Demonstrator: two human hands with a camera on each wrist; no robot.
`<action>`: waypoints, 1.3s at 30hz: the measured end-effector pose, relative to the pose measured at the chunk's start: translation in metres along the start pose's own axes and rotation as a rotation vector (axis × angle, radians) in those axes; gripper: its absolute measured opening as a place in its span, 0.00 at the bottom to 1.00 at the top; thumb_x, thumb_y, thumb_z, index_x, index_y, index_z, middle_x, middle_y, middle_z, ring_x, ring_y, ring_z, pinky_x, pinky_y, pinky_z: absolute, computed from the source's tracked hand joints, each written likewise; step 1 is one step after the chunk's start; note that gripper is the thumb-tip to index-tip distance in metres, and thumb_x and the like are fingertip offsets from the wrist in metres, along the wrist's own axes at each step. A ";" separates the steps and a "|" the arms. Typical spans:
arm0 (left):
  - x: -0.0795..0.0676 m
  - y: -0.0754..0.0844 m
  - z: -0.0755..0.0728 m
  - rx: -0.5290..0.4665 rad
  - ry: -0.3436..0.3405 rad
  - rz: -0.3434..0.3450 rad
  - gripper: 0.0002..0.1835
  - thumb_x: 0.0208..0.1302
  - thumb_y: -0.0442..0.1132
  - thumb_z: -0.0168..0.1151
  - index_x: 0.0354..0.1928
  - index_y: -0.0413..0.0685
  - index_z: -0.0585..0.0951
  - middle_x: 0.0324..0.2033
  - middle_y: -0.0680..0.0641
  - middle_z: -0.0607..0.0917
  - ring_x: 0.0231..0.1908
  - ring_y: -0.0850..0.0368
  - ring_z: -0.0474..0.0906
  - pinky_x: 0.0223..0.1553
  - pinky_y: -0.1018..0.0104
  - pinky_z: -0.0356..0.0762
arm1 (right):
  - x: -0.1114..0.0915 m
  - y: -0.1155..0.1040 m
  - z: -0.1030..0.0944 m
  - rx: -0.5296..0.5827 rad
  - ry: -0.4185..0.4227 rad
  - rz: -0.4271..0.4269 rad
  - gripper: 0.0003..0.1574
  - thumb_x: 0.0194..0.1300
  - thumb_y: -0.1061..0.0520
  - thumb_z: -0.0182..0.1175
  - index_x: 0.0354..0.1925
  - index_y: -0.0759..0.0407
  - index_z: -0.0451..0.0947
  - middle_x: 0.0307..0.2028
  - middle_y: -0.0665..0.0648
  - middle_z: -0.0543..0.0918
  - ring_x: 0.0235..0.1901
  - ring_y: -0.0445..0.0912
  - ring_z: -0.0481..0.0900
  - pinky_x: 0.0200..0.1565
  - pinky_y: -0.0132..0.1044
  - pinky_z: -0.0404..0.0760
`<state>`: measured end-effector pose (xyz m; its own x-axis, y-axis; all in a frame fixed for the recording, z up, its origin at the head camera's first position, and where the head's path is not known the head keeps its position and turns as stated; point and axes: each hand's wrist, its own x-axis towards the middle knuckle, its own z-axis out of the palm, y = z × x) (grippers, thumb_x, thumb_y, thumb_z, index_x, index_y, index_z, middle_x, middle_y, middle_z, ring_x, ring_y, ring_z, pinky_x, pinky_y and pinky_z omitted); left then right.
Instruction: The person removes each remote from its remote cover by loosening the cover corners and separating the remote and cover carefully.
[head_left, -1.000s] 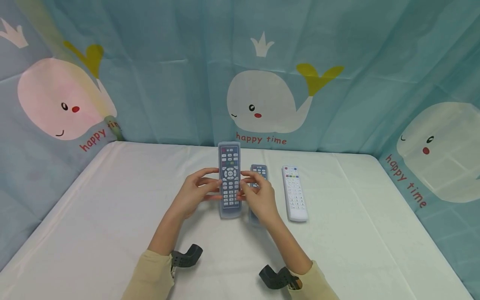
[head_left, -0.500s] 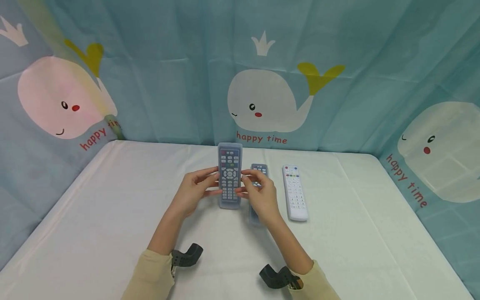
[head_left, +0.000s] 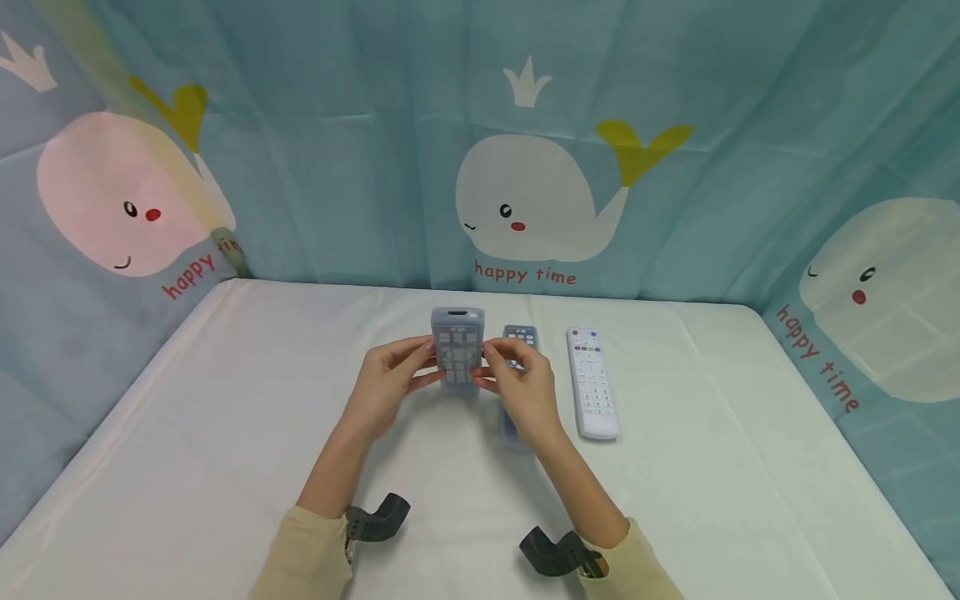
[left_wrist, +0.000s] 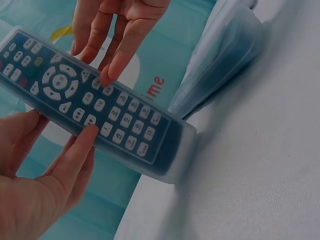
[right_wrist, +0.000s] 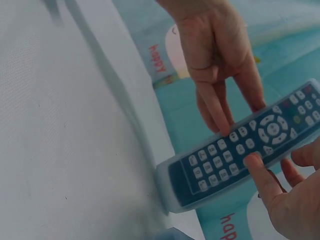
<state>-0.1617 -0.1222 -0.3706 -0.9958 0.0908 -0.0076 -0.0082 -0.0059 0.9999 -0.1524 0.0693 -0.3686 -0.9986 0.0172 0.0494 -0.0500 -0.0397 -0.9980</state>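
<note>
A dark remote control in a translucent bluish sleeve stands on end, tilted, between both hands. My left hand grips its left edge with thumb and fingers, and my right hand pinches the right edge. In the left wrist view the keypad of this remote control shows through the sleeve, its lower end close to the cloth; whether it touches I cannot tell. A second sleeved remote control lies just right of it, partly hidden by my right hand. Farther right lies a white remote control, buttons up.
A white cloth covers the table. Behind it hangs a blue-green curtain printed with whales, which meets the table's back edge. Dark wrist mounts sit on both forearms.
The held remote control has tipped, its upper end leaning toward the head camera, so it looks shorter and its top edge shows. Both hands keep their grip and have barely moved.
</note>
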 end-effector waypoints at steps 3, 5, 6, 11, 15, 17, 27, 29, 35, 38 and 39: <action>0.000 -0.001 0.000 -0.001 0.013 0.001 0.19 0.83 0.33 0.53 0.67 0.29 0.78 0.62 0.33 0.83 0.53 0.56 0.86 0.55 0.60 0.86 | 0.001 -0.001 0.000 0.013 -0.003 0.008 0.13 0.80 0.62 0.58 0.53 0.73 0.80 0.49 0.66 0.83 0.38 0.46 0.89 0.45 0.37 0.90; 0.001 0.000 0.001 -0.002 0.011 0.010 0.19 0.82 0.33 0.54 0.66 0.29 0.78 0.61 0.34 0.83 0.53 0.57 0.86 0.56 0.60 0.86 | 0.001 -0.001 0.000 0.015 0.003 0.013 0.13 0.80 0.62 0.58 0.53 0.73 0.80 0.49 0.66 0.83 0.38 0.46 0.89 0.45 0.37 0.90; 0.001 0.000 0.001 -0.002 0.008 0.015 0.19 0.82 0.33 0.54 0.66 0.29 0.79 0.61 0.34 0.83 0.54 0.57 0.86 0.56 0.60 0.86 | 0.001 -0.001 0.000 0.016 0.007 0.016 0.13 0.80 0.62 0.59 0.53 0.73 0.80 0.49 0.66 0.83 0.38 0.46 0.90 0.45 0.37 0.91; 0.001 0.001 0.002 -0.007 -0.005 0.048 0.18 0.82 0.34 0.55 0.64 0.28 0.79 0.60 0.36 0.84 0.55 0.58 0.85 0.58 0.59 0.85 | 0.003 -0.002 -0.001 0.013 0.019 0.030 0.14 0.80 0.61 0.58 0.53 0.72 0.80 0.48 0.66 0.83 0.39 0.49 0.91 0.45 0.37 0.91; 0.002 0.001 0.002 -0.025 -0.012 0.066 0.18 0.81 0.32 0.56 0.63 0.26 0.80 0.58 0.36 0.85 0.53 0.62 0.85 0.59 0.59 0.84 | 0.005 -0.002 -0.002 0.022 0.016 0.047 0.14 0.80 0.61 0.58 0.53 0.73 0.81 0.49 0.67 0.84 0.39 0.49 0.91 0.44 0.37 0.91; 0.003 0.001 0.001 -0.031 -0.018 0.073 0.17 0.81 0.31 0.56 0.62 0.25 0.80 0.58 0.36 0.85 0.52 0.63 0.86 0.59 0.59 0.84 | 0.007 -0.002 -0.003 0.027 0.014 0.052 0.15 0.80 0.60 0.59 0.53 0.74 0.81 0.48 0.67 0.84 0.38 0.48 0.92 0.44 0.37 0.91; 0.007 0.000 -0.001 0.013 -0.023 0.068 0.17 0.76 0.33 0.63 0.61 0.30 0.83 0.60 0.38 0.85 0.52 0.64 0.86 0.58 0.68 0.83 | 0.012 -0.001 -0.008 -0.166 0.002 0.024 0.15 0.75 0.54 0.66 0.50 0.65 0.86 0.52 0.59 0.85 0.37 0.42 0.83 0.42 0.33 0.86; 0.007 0.000 -0.002 0.026 -0.022 0.066 0.17 0.76 0.33 0.63 0.62 0.31 0.83 0.61 0.37 0.84 0.53 0.64 0.86 0.58 0.69 0.83 | 0.013 -0.001 -0.009 -0.179 -0.014 0.021 0.15 0.74 0.54 0.67 0.50 0.65 0.86 0.53 0.59 0.85 0.37 0.42 0.83 0.42 0.33 0.83; 0.006 0.000 -0.005 0.068 -0.007 0.047 0.19 0.75 0.34 0.66 0.63 0.34 0.83 0.61 0.38 0.84 0.53 0.63 0.85 0.58 0.70 0.82 | 0.013 0.000 -0.011 -0.131 -0.080 0.011 0.13 0.73 0.60 0.68 0.51 0.66 0.86 0.56 0.61 0.83 0.40 0.42 0.85 0.46 0.34 0.88; 0.006 0.000 -0.004 0.087 0.003 0.036 0.20 0.73 0.33 0.68 0.63 0.36 0.83 0.62 0.39 0.84 0.59 0.58 0.82 0.63 0.64 0.81 | 0.013 0.000 -0.013 -0.100 -0.123 0.002 0.14 0.72 0.63 0.68 0.54 0.67 0.84 0.58 0.61 0.83 0.45 0.45 0.88 0.50 0.38 0.89; 0.006 0.000 -0.004 0.094 0.005 0.035 0.20 0.72 0.33 0.68 0.64 0.36 0.83 0.63 0.39 0.84 0.62 0.56 0.81 0.65 0.61 0.79 | 0.013 0.000 -0.013 -0.088 -0.136 -0.002 0.15 0.71 0.64 0.68 0.55 0.67 0.83 0.59 0.62 0.82 0.46 0.46 0.89 0.51 0.39 0.89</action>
<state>-0.1684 -0.1259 -0.3711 -0.9958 0.0869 0.0279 0.0353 0.0849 0.9958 -0.1648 0.0827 -0.3683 -0.9917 -0.1184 0.0508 -0.0568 0.0479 -0.9972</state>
